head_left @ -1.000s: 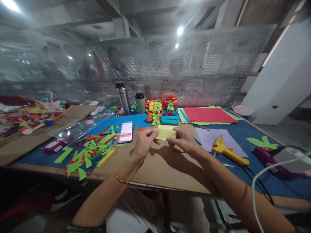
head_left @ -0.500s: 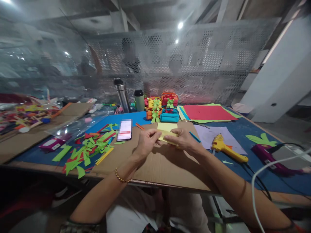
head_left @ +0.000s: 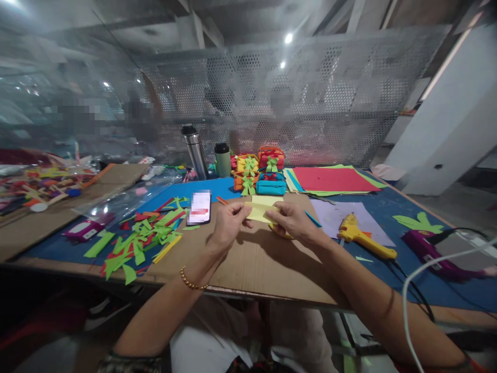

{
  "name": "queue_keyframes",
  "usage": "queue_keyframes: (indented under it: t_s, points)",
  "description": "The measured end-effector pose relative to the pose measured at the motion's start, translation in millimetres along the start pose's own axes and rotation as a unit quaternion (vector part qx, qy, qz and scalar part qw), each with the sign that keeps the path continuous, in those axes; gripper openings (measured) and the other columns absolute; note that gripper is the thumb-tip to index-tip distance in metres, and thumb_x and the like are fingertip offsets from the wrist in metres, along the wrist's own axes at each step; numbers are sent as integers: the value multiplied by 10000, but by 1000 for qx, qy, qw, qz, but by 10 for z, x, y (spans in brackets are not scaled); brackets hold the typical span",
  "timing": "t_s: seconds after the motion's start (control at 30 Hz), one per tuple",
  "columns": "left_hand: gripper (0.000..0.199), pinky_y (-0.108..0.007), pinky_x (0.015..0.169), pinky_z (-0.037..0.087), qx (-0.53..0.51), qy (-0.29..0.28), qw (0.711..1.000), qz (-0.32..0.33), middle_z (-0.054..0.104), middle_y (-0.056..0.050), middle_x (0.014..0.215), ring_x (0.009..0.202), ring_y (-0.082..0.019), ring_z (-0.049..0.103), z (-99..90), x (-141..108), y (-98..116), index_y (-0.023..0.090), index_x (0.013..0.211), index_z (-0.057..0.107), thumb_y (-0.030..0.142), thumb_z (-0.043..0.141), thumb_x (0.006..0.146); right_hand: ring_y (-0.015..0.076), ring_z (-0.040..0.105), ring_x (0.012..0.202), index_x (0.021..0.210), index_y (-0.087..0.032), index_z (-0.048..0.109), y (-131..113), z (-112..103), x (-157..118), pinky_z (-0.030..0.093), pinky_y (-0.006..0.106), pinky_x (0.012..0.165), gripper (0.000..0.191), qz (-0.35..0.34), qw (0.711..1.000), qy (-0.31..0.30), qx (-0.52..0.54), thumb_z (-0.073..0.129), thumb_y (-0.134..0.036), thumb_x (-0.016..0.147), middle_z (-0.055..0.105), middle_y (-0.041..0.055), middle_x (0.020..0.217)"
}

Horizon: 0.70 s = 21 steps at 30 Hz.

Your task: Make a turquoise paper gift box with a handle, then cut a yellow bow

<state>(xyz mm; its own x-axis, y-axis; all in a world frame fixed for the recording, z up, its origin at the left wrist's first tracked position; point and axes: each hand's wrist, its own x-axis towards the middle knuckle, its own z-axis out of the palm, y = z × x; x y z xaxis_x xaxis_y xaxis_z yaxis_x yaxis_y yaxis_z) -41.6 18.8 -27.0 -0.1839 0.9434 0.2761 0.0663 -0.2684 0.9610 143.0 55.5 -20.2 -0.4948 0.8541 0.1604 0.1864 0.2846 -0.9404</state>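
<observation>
A small piece of yellow paper (head_left: 259, 212) is stretched between my two hands above the brown cardboard (head_left: 248, 264). My left hand (head_left: 230, 221) pinches its left end between thumb and fingers. At the other end, my right hand (head_left: 290, 220) grips it the same way. Another pale yellow sheet (head_left: 267, 199) shows just behind the held one. Some deeper yellow, perhaps a folded part or another piece, peeks out below my right fingers; I cannot tell which. Beyond stand small paper bags with green bows, among them a teal bag (head_left: 271, 184) and an orange bag (head_left: 241, 182).
Green and red paper scraps (head_left: 145, 235) lie left, beside a phone (head_left: 199, 208). A yellow glue gun (head_left: 363, 237) rests on the right near a lilac sheet (head_left: 330, 212). Coloured sheets (head_left: 334, 180), a steel flask (head_left: 196, 153) and a green cup (head_left: 222, 161) stand or lie behind.
My hands have moved slightly apart. The yellow paper, earlier slanted and partly covered by my fingers, now lies level and spread between them.
</observation>
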Motion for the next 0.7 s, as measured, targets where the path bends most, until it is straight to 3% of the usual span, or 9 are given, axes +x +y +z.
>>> queue_keyframes:
  t_s: [0.23, 0.53, 0.7]
  points:
    - [422, -225, 473, 419, -4, 3, 1000, 0, 649, -8, 544, 448, -122, 593, 23, 4, -24, 157, 671, 698, 563, 810, 702, 102, 378, 467, 664, -254, 452, 62, -50, 36, 249, 245, 448, 518, -29, 998, 34, -51, 635, -723, 788, 435, -59, 495]
    - [369, -228, 481, 431, 16, 5, 1000, 6, 626, 16, 525, 464, -135, 610, -3, -26, 54, 163, 696, 712, 517, 810, 724, 113, 388, 498, 593, -236, 479, 60, -80, 38, 240, 272, 487, 610, -46, 990, 53, -124, 533, -787, 848, 453, -27, 513]
    - [328, -237, 494, 464, 22, -1, 1000, 16, 622, 14, 550, 472, -133, 617, 3, -33, 63, 170, 681, 688, 471, 790, 761, 111, 334, 529, 533, -231, 434, 50, -133, 39, 205, 285, 503, 694, -41, 986, 87, -136, 559, -856, 809, 352, -30, 520]
